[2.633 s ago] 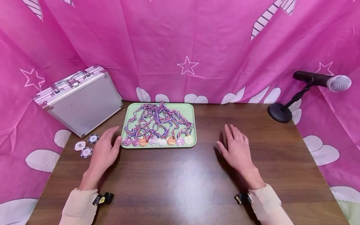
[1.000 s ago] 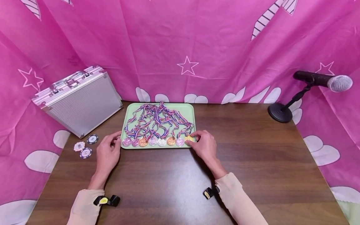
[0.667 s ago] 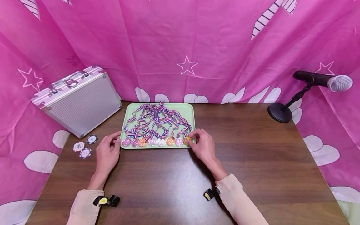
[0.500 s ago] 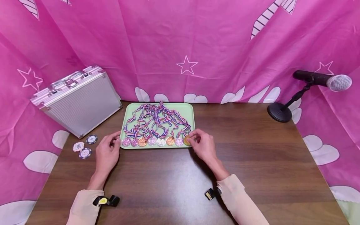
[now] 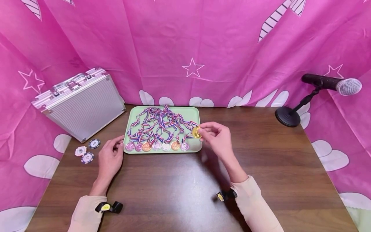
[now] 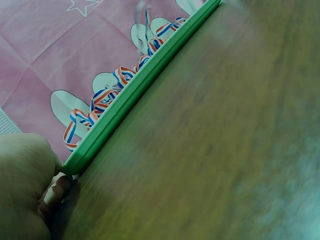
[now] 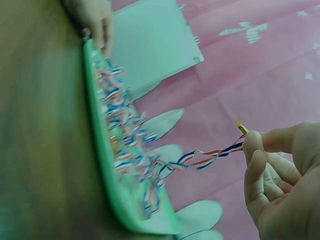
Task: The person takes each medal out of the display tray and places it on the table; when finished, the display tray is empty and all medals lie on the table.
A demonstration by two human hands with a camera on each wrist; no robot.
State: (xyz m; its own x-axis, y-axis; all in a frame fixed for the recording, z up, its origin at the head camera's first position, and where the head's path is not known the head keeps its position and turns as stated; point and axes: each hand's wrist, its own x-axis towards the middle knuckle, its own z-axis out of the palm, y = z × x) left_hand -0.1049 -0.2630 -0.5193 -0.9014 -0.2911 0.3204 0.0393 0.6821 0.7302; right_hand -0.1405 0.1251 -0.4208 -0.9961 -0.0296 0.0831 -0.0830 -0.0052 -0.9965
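Note:
A light green tray (image 5: 195,111) lies at the back middle of the wooden table, holding several medals (image 5: 156,146) in a row with striped ribbons (image 5: 159,124) heaped behind them. My right hand (image 5: 216,137) pinches a gold medal (image 5: 196,132) and holds it lifted above the tray's right end; its ribbon (image 7: 210,157) trails down to the pile. My left hand (image 5: 111,154) holds the tray's near left corner (image 6: 75,162), fingers curled at the rim.
A closed aluminium case (image 5: 79,103) leans at the back left. Three poker chips (image 5: 87,150) lie in front of it. A microphone on a black stand (image 5: 292,111) is at the back right. Pink cloth surrounds the table.
My right hand came to the tray's right end, pinched the gold medal and has now lifted it up and back. The left hand moved to the tray corner and stays there.

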